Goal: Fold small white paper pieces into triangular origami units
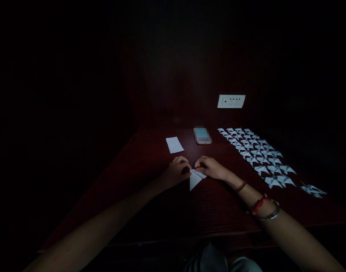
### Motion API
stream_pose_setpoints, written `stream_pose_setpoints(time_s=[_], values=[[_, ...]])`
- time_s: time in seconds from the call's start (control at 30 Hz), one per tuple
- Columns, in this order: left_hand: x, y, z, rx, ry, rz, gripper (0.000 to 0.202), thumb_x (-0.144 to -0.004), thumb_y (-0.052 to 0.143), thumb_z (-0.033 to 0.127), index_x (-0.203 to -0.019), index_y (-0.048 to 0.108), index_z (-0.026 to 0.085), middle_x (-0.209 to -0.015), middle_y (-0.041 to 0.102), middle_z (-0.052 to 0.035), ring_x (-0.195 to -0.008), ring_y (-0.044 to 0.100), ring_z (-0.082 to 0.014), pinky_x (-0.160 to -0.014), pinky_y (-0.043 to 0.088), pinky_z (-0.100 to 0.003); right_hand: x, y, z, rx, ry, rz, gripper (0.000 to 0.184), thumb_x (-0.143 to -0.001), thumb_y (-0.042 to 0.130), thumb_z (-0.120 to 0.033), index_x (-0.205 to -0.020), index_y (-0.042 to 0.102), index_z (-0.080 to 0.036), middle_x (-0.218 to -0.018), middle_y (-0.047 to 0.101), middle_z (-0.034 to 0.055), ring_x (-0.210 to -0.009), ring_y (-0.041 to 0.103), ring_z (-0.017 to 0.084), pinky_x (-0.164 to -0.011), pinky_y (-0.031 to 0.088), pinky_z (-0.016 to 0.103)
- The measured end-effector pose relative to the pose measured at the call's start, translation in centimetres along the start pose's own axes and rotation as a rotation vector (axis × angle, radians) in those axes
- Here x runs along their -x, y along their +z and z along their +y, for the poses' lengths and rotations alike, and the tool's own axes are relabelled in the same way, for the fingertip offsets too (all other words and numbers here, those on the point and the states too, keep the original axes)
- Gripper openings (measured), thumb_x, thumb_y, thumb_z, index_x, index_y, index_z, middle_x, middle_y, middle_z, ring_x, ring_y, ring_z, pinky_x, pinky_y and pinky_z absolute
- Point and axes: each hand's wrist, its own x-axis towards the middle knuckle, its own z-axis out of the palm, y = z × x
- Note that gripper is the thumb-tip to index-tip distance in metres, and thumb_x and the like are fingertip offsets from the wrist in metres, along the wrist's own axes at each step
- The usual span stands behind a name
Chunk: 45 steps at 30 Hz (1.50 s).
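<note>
A small sheet of white paper (pixel 195 180), folded into a pointed, roughly triangular shape, lies on the dark red table (pixel 150 211) in front of me. My left hand (pixel 178 170) has its thumb and fingers closed at the paper's upper left corner. On the upper right edge, my right hand (pixel 211 167) pinches the folded strip, its fingers bent down over it. The fingertips of both hands partly cover the top of the paper. A ring shows on my left hand, and bracelets circle my right wrist.
Beyond my left hand lies a stack of white paper (pixel 174 145). A phone (pixel 202 135) with a blurred screen rests behind my hands. Rows of several folded paper figures (pixel 255 153) cover the right side. A white wall socket (pixel 231 101) sits above the table's back edge.
</note>
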Motion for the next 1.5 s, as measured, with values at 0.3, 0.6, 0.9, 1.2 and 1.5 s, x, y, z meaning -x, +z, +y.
stream_pose_setpoints(time_s=[0.3, 0.6, 0.9, 1.2, 1.5], values=[[0.0, -0.7, 0.7, 0.037, 0.043, 0.024, 0.011, -0.072, 0.052, 0.026, -0.081, 0.053, 0.02, -0.106, 0.041, -0.0026, -0.104, 0.035, -0.0194, -0.087, 0.031, -0.035, 0.0, 0.0, -0.9, -0.024, -0.004, 0.022, 0.004, -0.069, 0.055, -0.018, -0.071, 0.057, -0.015, -0.075, 0.05, 0.0025, -0.073, 0.047, 0.012, -0.067, 0.037, 0.024], [-0.1, -2.2, 2.0, 0.057, 0.076, 0.145, 0.007, -0.075, 0.046, 0.018, -0.074, 0.053, 0.019, -0.11, 0.04, -0.0033, -0.108, 0.034, -0.0194, -0.089, 0.03, -0.037, 0.5, -0.9, -3.1, -0.011, -0.135, 0.182, 0.005, -0.073, 0.049, -0.016, -0.073, 0.054, -0.017, -0.078, 0.049, 0.0018, -0.078, 0.046, 0.013, -0.072, 0.034, 0.026], [0.2, -3.2, 2.7, 0.052, 0.121, 0.155, 0.008, -0.075, 0.047, 0.018, -0.072, 0.054, 0.018, -0.117, 0.035, -0.0019, -0.113, 0.028, -0.0205, -0.094, 0.026, -0.037, 0.6, -1.5, -3.5, 0.016, -0.152, 0.122, 0.004, -0.072, 0.048, -0.015, -0.071, 0.052, -0.016, -0.077, 0.05, 0.0014, -0.078, 0.045, 0.013, -0.069, 0.033, 0.026], [0.2, -5.0, 1.3, 0.011, 0.116, 0.254, 0.01, -0.074, 0.046, 0.015, -0.068, 0.054, 0.017, -0.114, 0.036, -0.002, -0.109, 0.033, -0.0205, -0.091, 0.03, -0.037, 1.7, -4.0, -0.7, 0.034, -0.128, 0.134, 0.006, -0.073, 0.044, -0.014, -0.07, 0.05, -0.015, -0.074, 0.049, 0.0019, -0.07, 0.046, 0.011, -0.066, 0.036, 0.023], [1.1, -4.2, 3.0, -0.238, 0.508, 0.145, 0.011, -0.078, 0.043, 0.012, -0.076, 0.053, 0.017, -0.104, 0.048, -0.003, -0.106, 0.037, -0.0191, -0.091, 0.028, -0.039, 2.1, -4.2, 0.8, -0.009, 0.019, 0.219, 0.019, -0.077, 0.043, -0.029, -0.081, 0.054, -0.014, -0.077, 0.054, 0.0039, -0.07, 0.049, 0.012, -0.066, 0.038, 0.024]])
